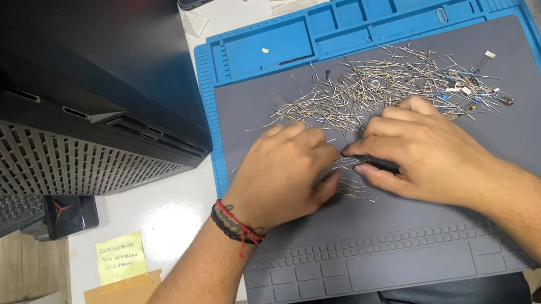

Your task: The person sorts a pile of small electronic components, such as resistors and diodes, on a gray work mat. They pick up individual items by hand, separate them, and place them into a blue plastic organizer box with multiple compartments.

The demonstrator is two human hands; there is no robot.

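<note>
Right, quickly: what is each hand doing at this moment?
Left hand: fingers curled, tips touching the small bunch of thin metal wire-leaded components on the grey mat.
Right hand: pinching the same bunch.

Even, fairly bright overhead illumination is recorded across the grey work mat and the blue mat beneath it. Soft, short shadows are cast under the left hand and right hand. A mild sheen is noted on the white tabletop. The black computer case is rendered dark, with little surface detail. Focus is sharp centrally; slight softness and wide-angle stretching are observed at the edges.
</note>
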